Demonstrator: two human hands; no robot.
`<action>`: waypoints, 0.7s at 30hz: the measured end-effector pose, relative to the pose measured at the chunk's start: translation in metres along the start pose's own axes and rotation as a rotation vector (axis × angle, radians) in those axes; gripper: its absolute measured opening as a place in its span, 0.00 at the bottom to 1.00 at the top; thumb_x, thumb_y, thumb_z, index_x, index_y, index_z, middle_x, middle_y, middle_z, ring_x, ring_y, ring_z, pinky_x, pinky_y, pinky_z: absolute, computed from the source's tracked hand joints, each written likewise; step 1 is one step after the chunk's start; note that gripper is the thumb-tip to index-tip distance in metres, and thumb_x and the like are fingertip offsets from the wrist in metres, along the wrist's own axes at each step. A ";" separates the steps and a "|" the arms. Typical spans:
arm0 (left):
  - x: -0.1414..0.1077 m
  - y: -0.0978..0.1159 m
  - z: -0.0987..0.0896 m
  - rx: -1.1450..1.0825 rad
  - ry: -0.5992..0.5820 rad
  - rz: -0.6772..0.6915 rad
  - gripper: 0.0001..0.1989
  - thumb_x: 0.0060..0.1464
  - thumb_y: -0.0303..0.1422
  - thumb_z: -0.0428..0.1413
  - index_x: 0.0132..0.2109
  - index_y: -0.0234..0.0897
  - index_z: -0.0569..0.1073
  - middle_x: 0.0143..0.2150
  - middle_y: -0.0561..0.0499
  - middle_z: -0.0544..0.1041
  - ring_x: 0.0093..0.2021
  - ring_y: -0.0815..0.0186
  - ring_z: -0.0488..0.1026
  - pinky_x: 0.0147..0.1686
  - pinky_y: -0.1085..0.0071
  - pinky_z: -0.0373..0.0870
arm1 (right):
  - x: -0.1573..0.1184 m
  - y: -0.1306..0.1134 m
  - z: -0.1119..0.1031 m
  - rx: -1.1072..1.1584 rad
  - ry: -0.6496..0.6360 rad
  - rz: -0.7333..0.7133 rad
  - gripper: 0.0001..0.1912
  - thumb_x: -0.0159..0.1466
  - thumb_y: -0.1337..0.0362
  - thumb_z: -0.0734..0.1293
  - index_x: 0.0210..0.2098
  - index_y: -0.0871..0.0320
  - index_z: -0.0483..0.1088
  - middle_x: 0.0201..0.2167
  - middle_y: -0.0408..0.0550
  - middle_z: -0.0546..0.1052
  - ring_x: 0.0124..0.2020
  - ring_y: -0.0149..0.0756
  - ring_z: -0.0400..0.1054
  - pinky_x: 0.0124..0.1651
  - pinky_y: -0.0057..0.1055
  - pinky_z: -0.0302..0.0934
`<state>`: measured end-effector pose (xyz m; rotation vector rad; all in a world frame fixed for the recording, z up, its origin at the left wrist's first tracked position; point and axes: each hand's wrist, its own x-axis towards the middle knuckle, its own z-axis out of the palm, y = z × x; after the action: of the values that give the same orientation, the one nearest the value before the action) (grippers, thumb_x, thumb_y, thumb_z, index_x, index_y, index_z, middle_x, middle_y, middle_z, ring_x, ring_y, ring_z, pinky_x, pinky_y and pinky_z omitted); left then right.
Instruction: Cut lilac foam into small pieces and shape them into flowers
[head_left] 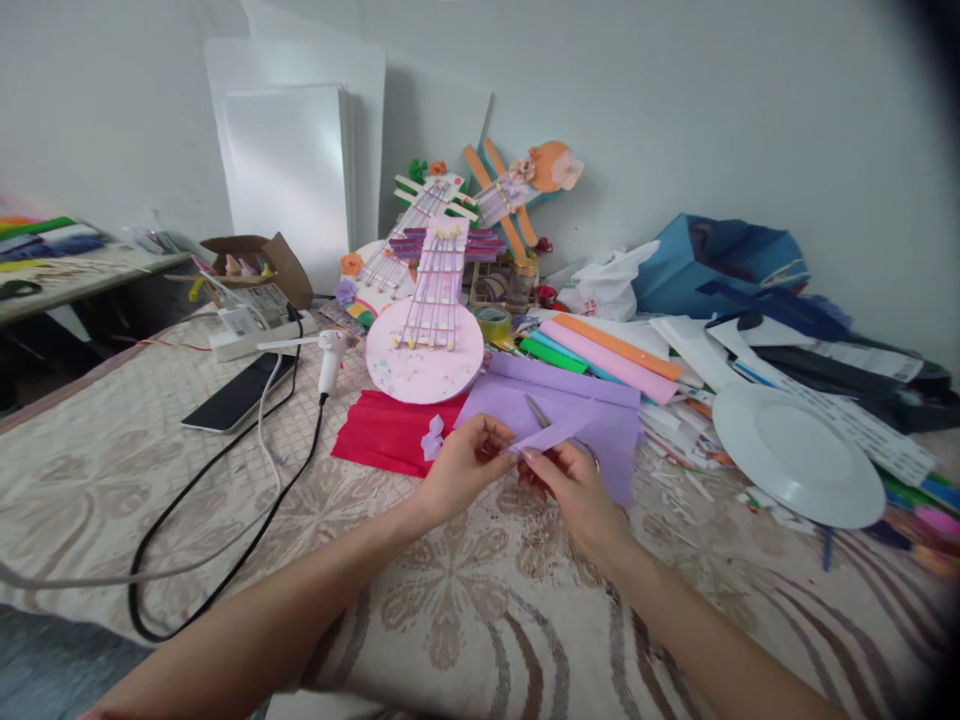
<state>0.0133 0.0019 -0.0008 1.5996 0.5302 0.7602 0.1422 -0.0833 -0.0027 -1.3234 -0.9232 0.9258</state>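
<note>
Between my two hands is a narrow strip of purple crepe paper (pixel 551 434). My left hand (pixel 476 460) pinches its left end between thumb and fingers. Close beside it, my right hand (pixel 564 480) grips the same strip with thumb and forefinger. Beneath lies a larger purple crepe paper sheet (pixel 517 383), with scissors (pixel 535 410) on it, their handles partly hidden by my right hand. Left of that is a red crepe paper sheet (pixel 382 430), bearing a small purple paper petal piece (pixel 432 440). Behind stands a pink paper guitar-like model (pixel 426 365) with strings.
A white glue gun (pixel 330 365) and a black phone (pixel 238 395) lie to the left among looping cables. On the right are rolled coloured papers (pixel 607 355), a white plate (pixel 799 455), paper scraps and a blue bag (pixel 720 265). White boards (pixel 289 180) lean on the wall.
</note>
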 end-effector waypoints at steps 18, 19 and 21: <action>-0.001 0.009 -0.004 0.156 -0.043 0.098 0.06 0.51 0.31 0.54 0.36 0.34 0.66 0.34 0.49 0.70 0.36 0.68 0.69 0.38 0.70 0.67 | 0.000 -0.009 0.004 0.263 0.008 0.107 0.11 0.53 0.58 0.69 0.25 0.60 0.69 0.18 0.42 0.70 0.19 0.27 0.60 0.19 0.24 0.49; -0.001 0.008 -0.005 0.150 -0.039 0.089 0.06 0.51 0.32 0.54 0.36 0.34 0.66 0.33 0.49 0.70 0.35 0.68 0.69 0.37 0.70 0.67 | -0.001 -0.009 0.004 0.253 0.012 0.102 0.11 0.53 0.58 0.69 0.25 0.60 0.69 0.18 0.42 0.70 0.19 0.27 0.60 0.19 0.25 0.49; -0.001 0.008 -0.005 0.136 -0.020 0.076 0.07 0.50 0.32 0.55 0.36 0.33 0.66 0.33 0.49 0.71 0.35 0.68 0.69 0.37 0.70 0.67 | -0.001 -0.008 0.004 0.231 0.014 0.093 0.10 0.54 0.58 0.68 0.26 0.60 0.70 0.18 0.42 0.70 0.19 0.27 0.59 0.19 0.25 0.50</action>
<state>0.0089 0.0033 0.0070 1.7604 0.5181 0.7779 0.1380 -0.0827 0.0054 -1.1811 -0.7242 1.0603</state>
